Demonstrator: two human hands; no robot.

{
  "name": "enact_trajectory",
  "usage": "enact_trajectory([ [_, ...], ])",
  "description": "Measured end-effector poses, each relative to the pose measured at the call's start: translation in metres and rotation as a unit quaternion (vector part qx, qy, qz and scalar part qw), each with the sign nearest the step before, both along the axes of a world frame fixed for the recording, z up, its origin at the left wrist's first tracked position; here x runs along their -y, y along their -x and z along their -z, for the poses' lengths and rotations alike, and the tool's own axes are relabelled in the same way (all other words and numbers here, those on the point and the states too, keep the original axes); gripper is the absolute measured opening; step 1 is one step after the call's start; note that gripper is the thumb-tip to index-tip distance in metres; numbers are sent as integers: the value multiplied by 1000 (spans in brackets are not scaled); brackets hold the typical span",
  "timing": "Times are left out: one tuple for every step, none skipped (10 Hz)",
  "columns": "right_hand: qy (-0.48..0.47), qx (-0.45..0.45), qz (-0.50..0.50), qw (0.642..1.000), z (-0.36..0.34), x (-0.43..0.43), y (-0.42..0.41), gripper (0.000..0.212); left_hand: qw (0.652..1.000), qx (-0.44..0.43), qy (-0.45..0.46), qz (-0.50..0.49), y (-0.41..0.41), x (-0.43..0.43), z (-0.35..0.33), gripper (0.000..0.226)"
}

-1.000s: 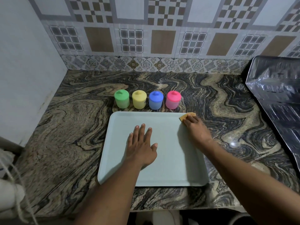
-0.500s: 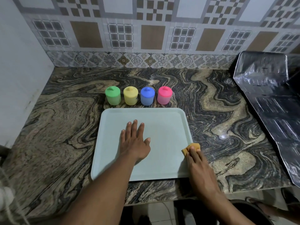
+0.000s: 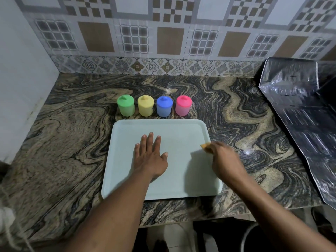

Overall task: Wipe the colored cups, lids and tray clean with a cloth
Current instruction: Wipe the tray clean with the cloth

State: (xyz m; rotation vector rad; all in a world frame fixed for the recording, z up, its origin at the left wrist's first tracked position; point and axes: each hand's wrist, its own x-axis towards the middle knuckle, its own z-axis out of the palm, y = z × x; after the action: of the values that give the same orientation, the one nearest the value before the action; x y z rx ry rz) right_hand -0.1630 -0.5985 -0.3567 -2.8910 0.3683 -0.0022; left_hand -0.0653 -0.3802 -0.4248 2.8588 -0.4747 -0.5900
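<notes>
A pale green tray (image 3: 127,139) lies flat on the marble counter near the front edge. My left hand (image 3: 151,157) rests on its middle, palm down, fingers straight. My right hand (image 3: 225,160) is at the tray's right rim and grips a small orange cloth (image 3: 205,146), of which only a corner shows past the fingers. Behind the tray stand the lidded cups in a row: green cup (image 3: 125,105), yellow cup (image 3: 145,106), blue cup (image 3: 164,106) and pink cup (image 3: 183,105), each upright with its lid on.
A crinkled foil sheet (image 3: 300,113) covers the counter's right side. A white wall (image 3: 21,79) closes off the left, and tiled wall runs along the back. The counter's front edge (image 3: 181,220) lies just below the tray.
My right hand with the cloth went from the tray's far right corner down along the right rim, then back up to mid rim. My left hand stayed flat on the tray.
</notes>
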Motion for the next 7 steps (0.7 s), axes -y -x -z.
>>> enact_trajectory([
  [11,8,-30,999,10,7,-66,43,1000,3,1,-3,0,1,1,69],
  [42,-52,-61,996,28,3,-102,39,1000,2,1,-3,0,0,2,69],
  [66,-59,-62,994,48,-6,-88,41,1000,3,0,-2,0,0,1,69],
  [64,-42,-55,996,56,-18,-41,43,1000,-1,0,-4,0,1,1,69],
  [71,-12,-51,996,58,-33,23,49,1000,3,-1,-4,0,1,0,69],
  [46,-45,-37,997,61,-41,74,67,1000,2,-5,1,0,1,1,69],
  [-20,-94,-39,995,44,-37,83,60,1000,-1,-3,0,-1,1,0,69],
])
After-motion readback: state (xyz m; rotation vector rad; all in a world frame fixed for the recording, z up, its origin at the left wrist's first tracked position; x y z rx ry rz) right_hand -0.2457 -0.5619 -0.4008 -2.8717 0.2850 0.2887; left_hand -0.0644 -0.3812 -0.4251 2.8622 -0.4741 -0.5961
